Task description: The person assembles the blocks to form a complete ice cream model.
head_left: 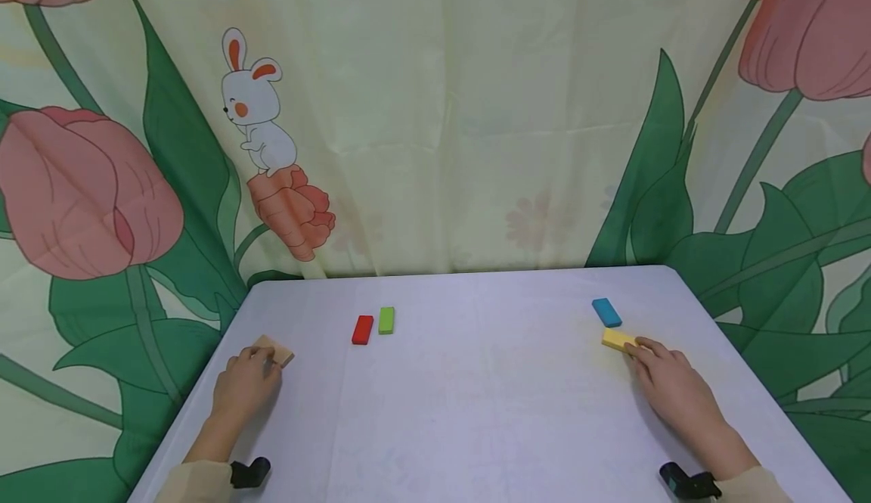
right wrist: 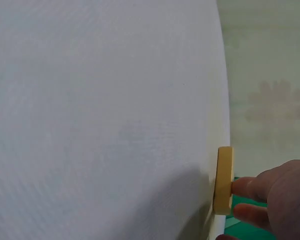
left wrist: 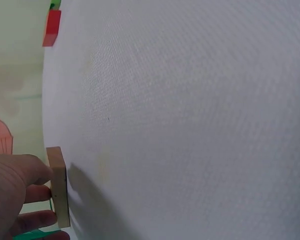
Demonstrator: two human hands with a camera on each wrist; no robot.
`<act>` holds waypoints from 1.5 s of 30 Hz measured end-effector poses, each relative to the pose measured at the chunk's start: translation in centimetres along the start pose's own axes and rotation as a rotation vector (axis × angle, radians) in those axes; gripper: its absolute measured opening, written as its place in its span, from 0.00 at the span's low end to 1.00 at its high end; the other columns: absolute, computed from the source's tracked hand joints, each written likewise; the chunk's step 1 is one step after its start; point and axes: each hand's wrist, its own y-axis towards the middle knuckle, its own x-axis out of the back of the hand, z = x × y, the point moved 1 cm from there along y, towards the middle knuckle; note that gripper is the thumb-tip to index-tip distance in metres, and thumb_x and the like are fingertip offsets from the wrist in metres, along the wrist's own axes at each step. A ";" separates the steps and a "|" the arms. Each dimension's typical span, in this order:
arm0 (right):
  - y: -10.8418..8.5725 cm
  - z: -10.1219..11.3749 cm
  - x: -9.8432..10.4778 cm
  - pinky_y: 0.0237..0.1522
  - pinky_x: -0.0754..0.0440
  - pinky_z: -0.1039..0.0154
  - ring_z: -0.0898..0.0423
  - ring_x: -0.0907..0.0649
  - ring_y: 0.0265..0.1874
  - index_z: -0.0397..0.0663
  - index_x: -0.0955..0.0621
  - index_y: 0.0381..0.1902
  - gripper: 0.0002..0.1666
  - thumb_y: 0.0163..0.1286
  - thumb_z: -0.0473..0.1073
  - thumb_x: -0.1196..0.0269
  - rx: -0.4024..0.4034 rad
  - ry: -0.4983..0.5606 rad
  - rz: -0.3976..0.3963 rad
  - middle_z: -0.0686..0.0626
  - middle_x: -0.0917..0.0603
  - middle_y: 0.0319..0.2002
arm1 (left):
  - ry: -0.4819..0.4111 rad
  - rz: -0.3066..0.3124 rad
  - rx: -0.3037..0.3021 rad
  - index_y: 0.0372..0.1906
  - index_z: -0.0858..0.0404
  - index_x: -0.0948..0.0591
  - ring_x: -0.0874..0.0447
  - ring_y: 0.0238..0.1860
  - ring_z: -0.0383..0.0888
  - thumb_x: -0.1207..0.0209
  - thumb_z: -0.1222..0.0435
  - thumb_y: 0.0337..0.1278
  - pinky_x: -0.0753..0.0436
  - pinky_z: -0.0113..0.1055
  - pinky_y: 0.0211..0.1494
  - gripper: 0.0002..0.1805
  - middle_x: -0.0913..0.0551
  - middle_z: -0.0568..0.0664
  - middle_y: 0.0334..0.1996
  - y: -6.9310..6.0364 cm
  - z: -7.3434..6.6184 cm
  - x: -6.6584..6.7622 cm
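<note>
At the left side of the table, my left hand (head_left: 246, 386) grips a plain wooden block (head_left: 275, 349). In the left wrist view the thumb side presses against this block (left wrist: 59, 187) and other fingertips reach its lower end. Toward the right, my right hand (head_left: 674, 389) pinches the near right end of a yellow block (head_left: 616, 339). The right wrist view has the fingertips (right wrist: 245, 187) against the side of the yellow block (right wrist: 223, 180). A blue block (head_left: 606, 312) lies just behind the yellow one, close to its left end.
A red block (head_left: 363, 330) and a green block (head_left: 386, 320) lie side by side, left of centre on the white tabletop (head_left: 463, 397). Behind the table hangs a curtain (head_left: 442, 125) printed with tulips and a rabbit. A dark wrist device (head_left: 250, 473) shows at the left sleeve.
</note>
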 end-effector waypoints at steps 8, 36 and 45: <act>0.2 -0.1 0.3 0.55 0.23 0.28 0.25 0.25 0.59 0.37 0.21 0.63 0.20 0.77 0.39 0.42 -0.024 0.043 0.027 0.26 0.26 0.67 | -0.002 0.006 -0.001 0.56 0.70 0.18 0.23 0.54 0.74 0.42 0.62 0.68 0.19 0.66 0.47 0.19 0.23 0.76 0.57 -0.2 0.0 0.2; 0.7 -0.8 0.3 0.53 0.22 0.28 0.25 0.24 0.57 0.39 0.17 0.55 0.16 0.71 0.37 0.36 -0.097 0.079 0.009 0.25 0.24 0.60 | -0.035 0.083 -0.017 0.48 0.62 0.16 0.22 0.56 0.74 0.37 0.59 0.66 0.16 0.63 0.47 0.12 0.22 0.74 0.60 -2.6 -2.3 -0.3; 0.8 -0.9 0.2 0.51 0.21 0.29 0.25 0.22 0.55 0.40 0.17 0.53 0.14 0.71 0.36 0.36 -0.106 0.085 -0.008 0.25 0.23 0.58 | -0.045 0.089 -0.061 0.44 0.61 0.14 0.21 0.57 0.74 0.34 0.60 0.62 0.17 0.64 0.50 0.10 0.20 0.75 0.58 -3.6 -4.4 0.0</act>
